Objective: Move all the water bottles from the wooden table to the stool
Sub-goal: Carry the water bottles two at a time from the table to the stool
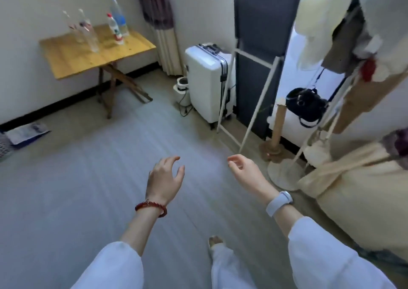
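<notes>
Two bare hands are seen held out over the grey plank floor (88, 189), both empty. The left hand (164, 178), above a red beaded bracelet (151, 208), is spread with fingers loosely curved. The right hand (241, 169), above a pale grey wristband (279, 202), is relaxed, its fingers lightly curled around nothing.

Just right of the right hand, a cream coat stand hung with clothing and bags (326, 112) is seen, and beyond both hands a white hard-shell suitcase (207, 85) is stood against a dark panel.

Far ahead and to the left of the left hand, the clear plastic water bottles are gathered upright on the small folding wooden desk (72, 61) by the wall: two bare ones (88, 32) in front, a red-capped one (114, 29) and a tall blue-capped one (116, 8) behind. None appears to have been moved; no stool is in view.

The bottles are packed close together, and the light folding desk looks easily jolted: one hasty reach into the cluster could topple neighbours and send them rolling off the edge. The frame is blurred, so fill levels cannot be judged.
</notes>
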Motion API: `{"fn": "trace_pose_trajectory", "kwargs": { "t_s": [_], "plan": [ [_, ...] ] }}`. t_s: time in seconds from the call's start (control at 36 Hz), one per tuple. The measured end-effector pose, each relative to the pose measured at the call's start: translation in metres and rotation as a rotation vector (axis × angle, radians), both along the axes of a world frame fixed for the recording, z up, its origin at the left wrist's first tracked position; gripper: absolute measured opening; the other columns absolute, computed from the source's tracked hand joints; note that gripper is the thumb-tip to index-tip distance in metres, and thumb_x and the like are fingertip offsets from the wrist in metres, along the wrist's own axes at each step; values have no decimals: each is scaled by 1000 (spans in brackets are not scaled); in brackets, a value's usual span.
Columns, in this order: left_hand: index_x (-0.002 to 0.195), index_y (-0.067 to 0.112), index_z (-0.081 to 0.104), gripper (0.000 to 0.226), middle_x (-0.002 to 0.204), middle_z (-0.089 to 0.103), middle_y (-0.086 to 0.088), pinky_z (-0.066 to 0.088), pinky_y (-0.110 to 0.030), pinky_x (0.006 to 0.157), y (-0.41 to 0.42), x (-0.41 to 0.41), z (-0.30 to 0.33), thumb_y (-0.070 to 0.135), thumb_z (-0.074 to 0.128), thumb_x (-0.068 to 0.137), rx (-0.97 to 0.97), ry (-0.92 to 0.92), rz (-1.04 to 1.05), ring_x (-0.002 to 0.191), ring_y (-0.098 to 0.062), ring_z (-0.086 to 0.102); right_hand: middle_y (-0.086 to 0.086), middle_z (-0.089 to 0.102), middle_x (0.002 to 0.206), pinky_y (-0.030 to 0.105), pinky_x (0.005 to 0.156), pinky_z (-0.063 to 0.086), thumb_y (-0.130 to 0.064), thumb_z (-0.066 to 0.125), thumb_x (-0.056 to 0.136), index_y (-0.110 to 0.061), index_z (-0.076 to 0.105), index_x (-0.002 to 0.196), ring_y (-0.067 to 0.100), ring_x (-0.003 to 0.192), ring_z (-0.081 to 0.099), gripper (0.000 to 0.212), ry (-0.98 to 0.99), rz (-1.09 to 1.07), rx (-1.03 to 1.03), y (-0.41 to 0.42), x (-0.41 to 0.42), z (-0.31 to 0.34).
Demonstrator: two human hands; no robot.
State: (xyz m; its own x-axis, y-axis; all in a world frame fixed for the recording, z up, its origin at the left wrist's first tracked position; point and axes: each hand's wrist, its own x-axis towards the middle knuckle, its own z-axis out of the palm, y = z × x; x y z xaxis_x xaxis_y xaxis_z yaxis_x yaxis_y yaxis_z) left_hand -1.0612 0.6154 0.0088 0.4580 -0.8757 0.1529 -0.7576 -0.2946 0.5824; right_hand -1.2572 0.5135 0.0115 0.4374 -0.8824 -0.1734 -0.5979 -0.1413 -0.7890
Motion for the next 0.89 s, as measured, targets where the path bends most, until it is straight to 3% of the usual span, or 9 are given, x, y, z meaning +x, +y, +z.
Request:
{"fn": "trace_pose_trajectory", "kwargs": {
  "t_s": [0.19,0.47,0.72,0.89],
  "plan": [
    [114,10,60,29,116,61,-8,43,-38,94,-121,136,40,21,55,88,-29,19,185,110,-24,55,-3,57,94,20,70,36,-28,44,92,-17,59,110,11,85,52,25,-4,176,-5,-143,164,27],
    [112,12,60,27,115,61,-6,41,-30,91,-200,333,41,20,54,88,-59,80,439,109,-22,54,5,66,107,22,77,39,-25,44,92,-16,60,109,20,100,61,25,16,436,-17,-253,394,33],
    [107,13,62,23,109,62,-3,37,-20,84,-299,565,56,20,57,86,-155,91,508,102,-18,57,7,67,107,24,80,42,-24,44,92,-15,60,110,23,101,62,25,31,480,-70,-366,625,51],
    [109,13,61,24,110,61,-4,37,-20,83,-377,693,78,21,55,87,-192,80,492,101,-18,55,7,67,106,22,78,41,-24,45,92,-16,60,110,20,99,62,25,-2,478,-109,-440,750,75]
  ]
}}
